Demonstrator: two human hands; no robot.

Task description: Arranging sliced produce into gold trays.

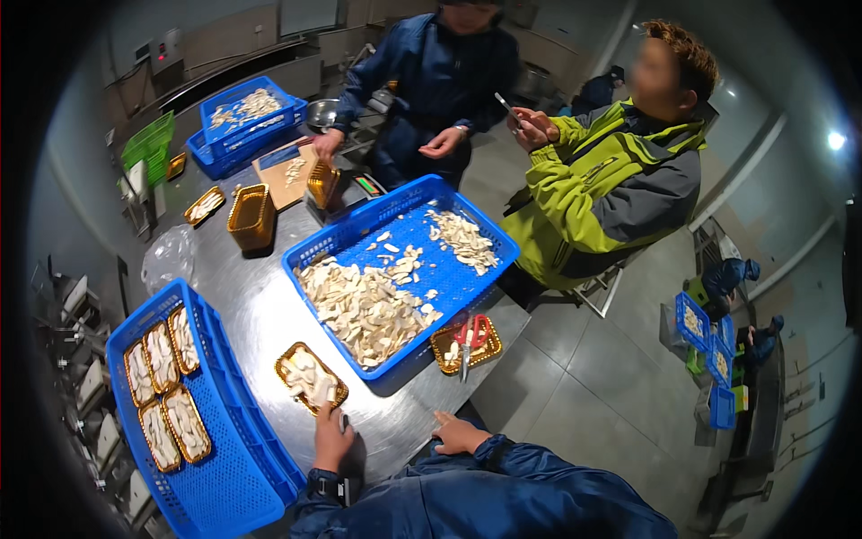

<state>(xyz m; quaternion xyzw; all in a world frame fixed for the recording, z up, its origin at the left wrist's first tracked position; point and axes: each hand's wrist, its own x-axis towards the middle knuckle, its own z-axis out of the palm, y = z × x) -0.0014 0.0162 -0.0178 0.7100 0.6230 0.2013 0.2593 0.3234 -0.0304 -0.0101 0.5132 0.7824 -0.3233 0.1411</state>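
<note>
My left hand [333, 436] touches the near end of a gold plastic tray [279, 364] filled with pale sliced pieces, perhaps mushroom, on the metal table. Whether its fingers grip a slice or the tray is unclear. My right hand [460, 433] rests at the table's near edge with fingers apart, holding nothing. Beyond the hands lies a large blue plastic crate [444, 195] with a big heap of loose slices [367, 310] and a smaller heap [461, 241]. Red-handled scissors [473, 331] lie on another gold tray [498, 348] beside it.
At left, a blue crate [236, 498] holds several filled gold trays. Stacked gold trays [252, 209], a plastic bag [168, 256], a scale [367, 185] and a cutting board [273, 178] stand farther back. A co-worker [431, 81] reaches over there; a person [606, 182] with a phone sits right.
</note>
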